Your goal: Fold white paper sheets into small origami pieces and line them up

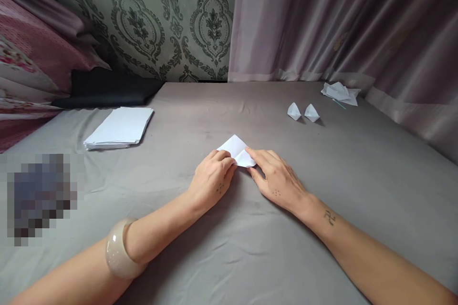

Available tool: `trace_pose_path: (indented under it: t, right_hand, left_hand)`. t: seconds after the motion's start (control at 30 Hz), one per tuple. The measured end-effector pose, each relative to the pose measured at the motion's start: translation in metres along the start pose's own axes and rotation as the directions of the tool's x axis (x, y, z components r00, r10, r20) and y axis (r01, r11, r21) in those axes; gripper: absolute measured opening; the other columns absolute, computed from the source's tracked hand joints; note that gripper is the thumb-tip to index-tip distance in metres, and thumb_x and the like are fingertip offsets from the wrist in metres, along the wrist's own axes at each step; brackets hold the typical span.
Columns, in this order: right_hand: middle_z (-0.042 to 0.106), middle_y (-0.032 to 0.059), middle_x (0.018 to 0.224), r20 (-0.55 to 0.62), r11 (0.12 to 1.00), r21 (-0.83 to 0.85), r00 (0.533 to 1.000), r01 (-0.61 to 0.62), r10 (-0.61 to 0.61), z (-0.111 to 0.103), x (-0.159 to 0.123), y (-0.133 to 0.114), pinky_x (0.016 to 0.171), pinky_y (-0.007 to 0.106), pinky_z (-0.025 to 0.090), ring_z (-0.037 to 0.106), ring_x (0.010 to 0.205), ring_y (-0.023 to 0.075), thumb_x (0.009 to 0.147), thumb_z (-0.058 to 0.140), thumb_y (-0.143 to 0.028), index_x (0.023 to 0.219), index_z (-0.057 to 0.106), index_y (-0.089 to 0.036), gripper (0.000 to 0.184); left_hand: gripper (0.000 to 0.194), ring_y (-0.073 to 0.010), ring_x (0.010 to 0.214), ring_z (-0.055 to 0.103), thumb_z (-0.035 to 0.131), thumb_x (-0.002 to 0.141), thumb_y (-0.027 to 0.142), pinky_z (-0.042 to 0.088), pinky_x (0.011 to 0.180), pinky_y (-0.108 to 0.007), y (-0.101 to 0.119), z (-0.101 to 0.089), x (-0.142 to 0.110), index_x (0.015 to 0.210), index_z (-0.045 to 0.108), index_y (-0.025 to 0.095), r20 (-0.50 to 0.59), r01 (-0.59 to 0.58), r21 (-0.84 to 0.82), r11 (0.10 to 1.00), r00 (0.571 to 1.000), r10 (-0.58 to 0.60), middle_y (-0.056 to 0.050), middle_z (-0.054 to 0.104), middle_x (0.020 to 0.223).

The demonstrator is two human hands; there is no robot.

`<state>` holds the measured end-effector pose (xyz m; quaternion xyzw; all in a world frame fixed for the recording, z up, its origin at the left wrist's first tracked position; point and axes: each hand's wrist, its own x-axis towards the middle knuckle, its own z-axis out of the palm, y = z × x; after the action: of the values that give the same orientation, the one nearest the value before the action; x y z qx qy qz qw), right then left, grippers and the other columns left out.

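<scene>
Pinching the folded paper [234, 145], left hand [213, 171] and right hand [278, 176] flank it. Uneven pressure could crease it crookedly.

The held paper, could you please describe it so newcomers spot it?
On the grey sheet, find the left hand and right hand. The white paper between them points a corner at the patterned wall; unlike the paper stack and two folded pieces, it is held.

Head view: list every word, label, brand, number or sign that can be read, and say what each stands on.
No readable words, labels, brands or numbers.
Right forearm: a dark angular mark, too small to read surely.
Left hand and right hand: small dots on each, no lettering.
Folded paper: no print visible.
Pixelated patch: too blurred to read.
</scene>
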<state>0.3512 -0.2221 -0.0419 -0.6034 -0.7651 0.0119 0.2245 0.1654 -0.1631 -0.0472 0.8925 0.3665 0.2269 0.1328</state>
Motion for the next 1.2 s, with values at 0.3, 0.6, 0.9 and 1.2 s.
trace_pose_path:
  t: [0.3,0.6,0.9,1.2]
  right_hand:
    - [0.064,0.0063,0.102,0.002,1.000,-0.013,1.000,0.002,-0.002,0.004,0.008,0.005,0.073,0.032,0.049,0.055,0.087,0.0185,0.094,0.048,-0.024,0.105,0.070,-0.023,0.024]
    - [0.065,0.0027,0.096,-0.027,0.929,0.302,0.972,-0.213,0.232,0.011,0.013,0.010,0.081,0.032,0.047,0.059,0.091,0.0178,0.089,0.056,-0.032,0.084,0.069,-0.024,0.016]
    - [0.059,0.0050,0.093,-0.032,0.943,0.236,0.968,-0.236,0.250,0.013,0.019,0.006,0.068,0.030,0.047,0.057,0.075,0.0154,0.090,0.051,-0.030,0.073,0.061,-0.020,0.023]
    - [0.054,0.0060,0.086,-0.036,0.967,0.124,0.973,-0.224,0.230,0.018,0.024,0.008,0.076,0.034,0.049,0.057,0.080,0.0194,0.090,0.050,-0.030,0.070,0.050,-0.021,0.022]
  left_hand:
    - [0.017,-0.0210,0.089,0.055,0.050,0.092,0.023,0.050,0.078,-0.036,-0.006,0.006,-0.002,0.089,0.066,0.019,-0.047,0.118,-0.078,0.990,0.992,-0.121,-0.007,0.063,0.098]
    - [0.019,-0.0228,0.092,0.052,0.050,0.092,0.026,0.049,0.081,-0.039,-0.004,0.005,0.002,0.089,0.067,0.017,-0.046,0.244,-0.205,0.948,0.965,-0.259,-0.009,0.058,0.097]
    - [0.015,-0.0232,0.091,0.051,0.053,0.088,0.025,0.047,0.082,-0.040,-0.002,0.006,0.007,0.083,0.066,0.018,-0.049,0.286,-0.205,0.936,0.952,-0.302,-0.008,0.057,0.092]
    - [0.012,-0.0233,0.093,0.049,0.057,0.084,0.026,0.046,0.081,-0.039,0.000,0.001,0.012,0.079,0.065,0.018,0.037,0.382,-0.266,0.885,0.921,-0.387,-0.007,0.056,0.091]
